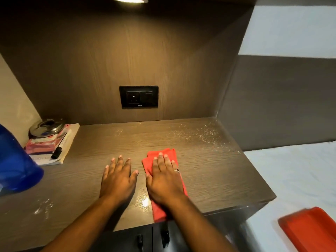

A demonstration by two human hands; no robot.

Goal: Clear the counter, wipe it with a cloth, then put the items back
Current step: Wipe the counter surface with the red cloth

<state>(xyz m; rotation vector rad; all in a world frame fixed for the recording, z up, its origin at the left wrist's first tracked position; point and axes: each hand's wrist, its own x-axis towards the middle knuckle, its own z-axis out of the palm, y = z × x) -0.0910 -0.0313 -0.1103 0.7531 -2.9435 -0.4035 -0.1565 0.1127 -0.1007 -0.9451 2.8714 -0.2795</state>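
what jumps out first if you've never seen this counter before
The red cloth at the middle of the wooden counter, pressed flat under the right hand, with the left hand flat on the bare wood beside it. Next, the white dust speckling the counter's back right, and the blue bottle at the left edge.

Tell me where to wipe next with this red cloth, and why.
Probably slide the right hand, pressing the folded red cloth, toward the back right corner of the brown wooden counter: pale specks are scattered there.
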